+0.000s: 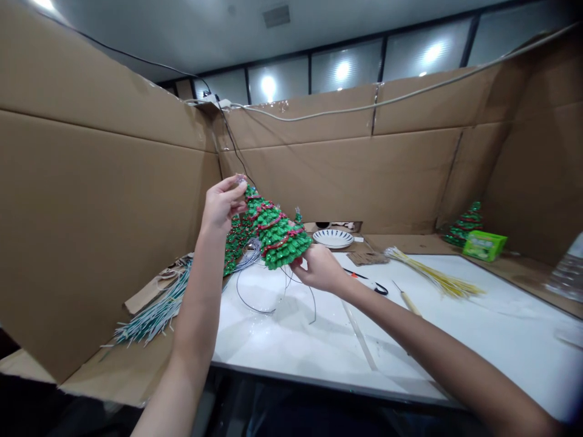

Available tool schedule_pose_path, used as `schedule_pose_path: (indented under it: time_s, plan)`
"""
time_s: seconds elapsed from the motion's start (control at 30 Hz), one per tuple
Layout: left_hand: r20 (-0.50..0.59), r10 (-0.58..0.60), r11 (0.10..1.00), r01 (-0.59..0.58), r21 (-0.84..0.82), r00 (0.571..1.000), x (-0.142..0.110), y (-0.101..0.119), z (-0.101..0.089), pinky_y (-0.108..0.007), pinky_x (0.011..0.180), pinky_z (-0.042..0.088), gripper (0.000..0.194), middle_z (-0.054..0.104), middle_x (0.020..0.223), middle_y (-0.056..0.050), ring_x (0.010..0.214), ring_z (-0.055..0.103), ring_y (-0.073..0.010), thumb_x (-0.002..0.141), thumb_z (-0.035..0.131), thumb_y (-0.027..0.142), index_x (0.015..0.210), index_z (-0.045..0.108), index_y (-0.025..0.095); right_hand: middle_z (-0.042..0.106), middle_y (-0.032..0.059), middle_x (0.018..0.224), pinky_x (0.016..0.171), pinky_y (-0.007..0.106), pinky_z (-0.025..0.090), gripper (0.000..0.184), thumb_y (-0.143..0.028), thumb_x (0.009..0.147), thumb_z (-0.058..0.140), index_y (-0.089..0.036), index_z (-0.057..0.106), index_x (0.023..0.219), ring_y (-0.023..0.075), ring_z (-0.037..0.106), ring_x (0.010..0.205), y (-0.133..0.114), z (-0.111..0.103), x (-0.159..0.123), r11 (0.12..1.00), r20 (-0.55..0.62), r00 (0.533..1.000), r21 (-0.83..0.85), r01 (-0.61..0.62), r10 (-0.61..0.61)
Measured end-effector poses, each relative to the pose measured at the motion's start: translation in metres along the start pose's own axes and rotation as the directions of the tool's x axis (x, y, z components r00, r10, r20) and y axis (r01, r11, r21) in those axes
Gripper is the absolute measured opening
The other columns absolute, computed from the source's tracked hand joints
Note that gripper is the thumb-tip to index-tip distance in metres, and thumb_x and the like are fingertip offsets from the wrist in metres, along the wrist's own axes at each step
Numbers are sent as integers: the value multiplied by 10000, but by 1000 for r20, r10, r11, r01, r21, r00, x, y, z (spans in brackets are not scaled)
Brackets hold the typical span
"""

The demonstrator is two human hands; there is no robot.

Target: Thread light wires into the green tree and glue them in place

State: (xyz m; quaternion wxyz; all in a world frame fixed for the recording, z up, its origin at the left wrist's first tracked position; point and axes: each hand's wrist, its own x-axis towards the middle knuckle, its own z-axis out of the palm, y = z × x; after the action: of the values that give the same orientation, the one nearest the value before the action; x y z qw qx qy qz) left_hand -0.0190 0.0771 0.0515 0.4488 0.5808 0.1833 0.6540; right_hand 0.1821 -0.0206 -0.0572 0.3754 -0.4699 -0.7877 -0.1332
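A small green Christmas tree (280, 233) with red garland is held up tilted above the table, its tip toward the upper left. My left hand (223, 203) pinches the tip, where a pale, shiny piece shows between the fingers. At the base, my right hand (321, 267) is closed on the tree's lower edge, its fingers partly hidden underneath. Below the tree, thin dark wires (255, 309) curve over the white tabletop. Behind my left hand stand more green trees (231, 255), partly covered by my arm.
A bundle of green and white strips (152, 306) lies left. Farther back are a patterned plate (333, 238), a cardboard scrap (368, 258), yellow stems (435, 273) and a wooden-handled awl (410, 301). At right stand another tree (464, 224), a green box (484, 245) and a plastic bottle (569, 270). Cardboard walls (337, 176) enclose the table.
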Motion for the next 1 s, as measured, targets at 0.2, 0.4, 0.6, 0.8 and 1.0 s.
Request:
schedule_pose_path:
  time_s: [0.2,0.4,0.6,0.8,1.0]
  plan:
    - [-32,-118,990,115,-80,992,9,0,-9,-126,332,370,86,567,562,36,368,447,-26,782,683,152,860,719,158,645,37,732,600,242,359,187,-239,834,498,-155,628,729,118,543,636,-9,-5,0,999,-97,995,51,13,-8]
    - [-24,-139,983,135,-125,990,15,-1,-16,-121,325,345,109,540,508,33,340,417,-26,847,622,139,818,725,159,615,8,646,560,226,348,124,-223,771,559,-153,628,695,102,524,586,-13,-7,-1,977,-155,988,215,15,19]
    - [-48,-140,982,132,-131,989,15,0,-19,-121,327,350,70,563,520,31,347,433,-28,834,654,167,824,723,168,603,7,589,556,227,358,185,-280,791,592,-138,670,703,98,518,549,-16,-12,1,930,-131,973,342,-138,193]
    - [-27,-110,988,106,-112,994,7,1,-6,-124,324,332,52,539,533,38,355,431,-25,800,676,146,831,714,162,577,-20,562,517,212,338,220,-358,789,647,-155,732,778,75,447,509,-22,-8,1,877,-64,976,453,-160,210]
    - [-24,-118,991,116,-72,993,-1,0,8,-135,323,332,52,482,492,61,326,394,-24,783,693,165,832,710,166,520,-22,546,509,224,301,242,-313,756,645,-162,545,596,76,402,508,-22,0,-2,917,-181,958,370,-145,225]
